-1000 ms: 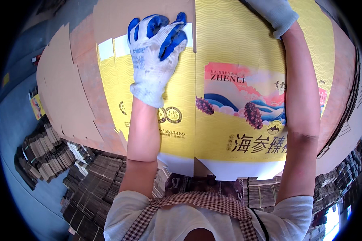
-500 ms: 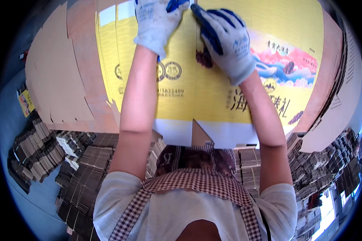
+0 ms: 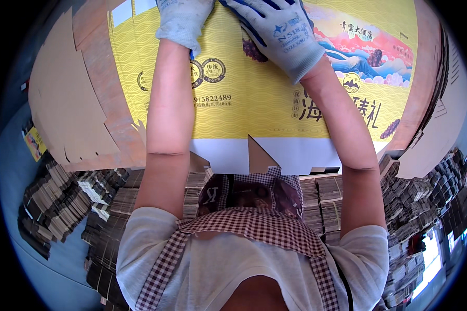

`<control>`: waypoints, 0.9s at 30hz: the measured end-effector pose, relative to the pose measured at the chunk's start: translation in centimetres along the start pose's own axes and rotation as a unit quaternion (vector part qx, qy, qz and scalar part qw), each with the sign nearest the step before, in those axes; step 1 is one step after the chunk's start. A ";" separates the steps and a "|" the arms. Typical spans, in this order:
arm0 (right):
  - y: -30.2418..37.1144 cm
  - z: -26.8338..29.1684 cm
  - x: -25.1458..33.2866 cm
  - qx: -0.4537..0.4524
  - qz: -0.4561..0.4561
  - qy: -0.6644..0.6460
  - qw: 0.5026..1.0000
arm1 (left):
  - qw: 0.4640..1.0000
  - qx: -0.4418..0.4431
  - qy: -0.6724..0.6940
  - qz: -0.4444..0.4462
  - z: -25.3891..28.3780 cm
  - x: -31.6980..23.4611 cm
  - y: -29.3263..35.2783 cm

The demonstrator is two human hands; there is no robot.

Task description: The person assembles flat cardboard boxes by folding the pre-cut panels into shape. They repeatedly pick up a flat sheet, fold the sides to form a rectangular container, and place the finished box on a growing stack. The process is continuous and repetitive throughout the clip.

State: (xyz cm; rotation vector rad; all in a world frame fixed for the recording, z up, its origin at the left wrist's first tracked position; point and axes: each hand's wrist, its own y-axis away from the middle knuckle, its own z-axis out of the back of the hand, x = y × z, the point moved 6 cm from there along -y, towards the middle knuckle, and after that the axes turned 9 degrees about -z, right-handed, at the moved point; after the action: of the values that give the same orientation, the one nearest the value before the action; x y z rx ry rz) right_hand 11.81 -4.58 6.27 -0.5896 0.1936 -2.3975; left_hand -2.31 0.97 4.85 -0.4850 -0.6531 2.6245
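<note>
A flat printed cardboard box sheet (image 3: pixel 264 114), yellow with a colourful wave picture on its right, lies before me. White flaps (image 3: pixel 220 155) run along its near edge. My left hand (image 3: pixel 184 20), in a white work glove with blue palm coating, is over the sheet's far left part; its fingers are mostly cut off by the upper border. My right hand (image 3: pixel 283 36), gloved alike, rests on the sheet near its middle seam. Its fingers stretch up and to the left, with the tips at the picture's edge. Neither hand visibly grips anything.
Plain brown cardboard (image 3: pixel 67 93) spreads out to the left of the sheet. More cardboard sheets (image 3: pixel 436 119) are layered at the right. Tied bundles of cardboard pieces (image 3: pixel 122 228) stand below on the left, and further stacks (image 3: pixel 420 207) on the right. A checked apron (image 3: pixel 254 225) covers my front.
The whole scene sits higher in the picture, and both hands are nearer its upper border. My right fingertips have slid left across the sheet's seam.
</note>
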 end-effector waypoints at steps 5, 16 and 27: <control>2.4 -2.1 0.8 0.006 -0.002 0.059 0.998 | 1.000 0.022 -0.006 0.002 -0.3 -0.5 -0.2; 18.4 1.6 12.4 0.150 -0.025 -0.087 0.985 | 0.998 -0.027 0.026 0.051 1.1 -0.1 -0.2; 29.4 13.5 -16.4 -0.176 -0.592 -0.098 0.780 | 0.836 0.050 0.007 0.546 10.4 8.4 19.0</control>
State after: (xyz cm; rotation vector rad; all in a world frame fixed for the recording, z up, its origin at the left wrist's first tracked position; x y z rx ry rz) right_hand 45.86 -16.88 4.00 -1.4656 0.2150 -3.4910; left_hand -19.31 -14.66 1.97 -1.0928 -0.2110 3.6653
